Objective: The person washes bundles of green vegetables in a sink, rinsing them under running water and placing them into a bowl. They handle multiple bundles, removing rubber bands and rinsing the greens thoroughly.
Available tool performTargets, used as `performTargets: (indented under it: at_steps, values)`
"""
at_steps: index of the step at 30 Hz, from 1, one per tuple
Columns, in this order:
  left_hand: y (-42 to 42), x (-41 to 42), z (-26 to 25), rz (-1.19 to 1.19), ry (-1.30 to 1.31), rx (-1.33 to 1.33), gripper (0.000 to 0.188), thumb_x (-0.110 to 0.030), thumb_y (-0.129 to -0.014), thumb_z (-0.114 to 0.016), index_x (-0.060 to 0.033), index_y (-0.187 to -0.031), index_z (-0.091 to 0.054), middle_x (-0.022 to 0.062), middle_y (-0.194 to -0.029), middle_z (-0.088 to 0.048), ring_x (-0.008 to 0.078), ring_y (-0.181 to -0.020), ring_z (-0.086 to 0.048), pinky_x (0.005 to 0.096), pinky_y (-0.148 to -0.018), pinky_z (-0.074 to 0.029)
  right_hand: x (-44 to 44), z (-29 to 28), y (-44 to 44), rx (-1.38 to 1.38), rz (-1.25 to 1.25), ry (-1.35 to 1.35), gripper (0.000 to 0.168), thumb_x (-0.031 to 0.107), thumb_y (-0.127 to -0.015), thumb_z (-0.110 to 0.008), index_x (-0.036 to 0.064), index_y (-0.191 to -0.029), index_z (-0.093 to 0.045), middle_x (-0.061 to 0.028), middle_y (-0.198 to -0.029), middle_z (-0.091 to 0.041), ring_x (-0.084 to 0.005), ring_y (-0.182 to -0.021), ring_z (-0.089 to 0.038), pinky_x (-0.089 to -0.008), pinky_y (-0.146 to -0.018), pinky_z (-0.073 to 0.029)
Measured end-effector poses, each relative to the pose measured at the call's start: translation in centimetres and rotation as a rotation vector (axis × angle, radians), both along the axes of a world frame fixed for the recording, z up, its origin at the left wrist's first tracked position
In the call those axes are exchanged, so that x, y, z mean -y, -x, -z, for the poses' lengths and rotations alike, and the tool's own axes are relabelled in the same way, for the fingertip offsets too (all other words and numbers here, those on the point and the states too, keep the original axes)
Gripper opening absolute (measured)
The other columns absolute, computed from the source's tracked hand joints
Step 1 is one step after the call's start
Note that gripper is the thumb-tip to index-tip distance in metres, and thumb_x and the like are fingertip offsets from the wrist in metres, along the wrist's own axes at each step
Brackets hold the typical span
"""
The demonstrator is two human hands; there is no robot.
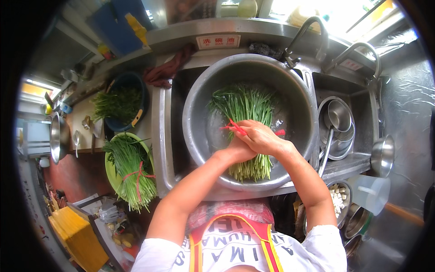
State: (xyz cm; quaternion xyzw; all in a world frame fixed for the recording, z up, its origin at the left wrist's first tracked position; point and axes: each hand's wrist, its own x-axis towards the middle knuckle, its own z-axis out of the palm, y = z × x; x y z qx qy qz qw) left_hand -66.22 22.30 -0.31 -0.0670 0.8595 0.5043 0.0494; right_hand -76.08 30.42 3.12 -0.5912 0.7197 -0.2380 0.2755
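A bundle of garlic chives (pixel 249 102) lies in a large round metal basin (pixel 190 115) set over the sink, its leaves pointing away from me and its cut stems towards me. Both of my hands are at the middle of the bundle. My right hand (pixel 260 136) lies on top, its fingers closed on a red plastic tie (pixel 239 128). Crossed below it, my left hand (pixel 239 149) is partly covered, so its fingers are mostly hidden. A red end of the tie sticks out to the right of the bundle.
Left of the sink, a tied chive bundle (pixel 136 180) rests on a green basin (pixel 110 166), near a dark tub (pixel 144 102) of greens. A brown cloth (pixel 170 69) hangs at the sink's back. Right stand a faucet (pixel 321 37) and a metal ladle (pixel 326 149) over bowls.
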Motion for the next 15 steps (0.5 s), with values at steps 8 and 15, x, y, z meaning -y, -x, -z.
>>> performTargets:
  at_steps: [8, 15]
  values:
    - [-0.3, 3.2, 2.5, -0.052, 0.365, -0.288, 0.022, -0.02, -0.089, -0.049, -0.005, -0.088, -0.066, 0.0183, -0.116, -0.05, 0.03, -0.107, -0.048, 0.0433, -0.097, -0.033, -4.6, -1.6, 3.1, 0.292, 0.303, -0.181, 0.032, 0.014, -0.083, -0.066, 0.003, -0.113, -0.062, -0.0122, -0.081, -0.063, -0.0153, -0.071, -0.059, -0.0292, -0.064, -0.048]
    - [0.0, 4.1, 1.4, -0.044, -0.298, 0.069, 0.023, -0.027, -0.078, -0.068, -0.0052, -0.083, -0.066, 0.0151, -0.107, -0.056, 0.029, -0.101, -0.051, 0.0374, -0.09, -0.04, -7.3, 0.5, -0.6, 0.224, 0.26, 0.037, 0.018, 0.014, -0.083, -0.067, 0.005, -0.099, -0.069, -0.0098, -0.071, -0.06, -0.0151, -0.059, -0.054, -0.0268, -0.057, -0.044]
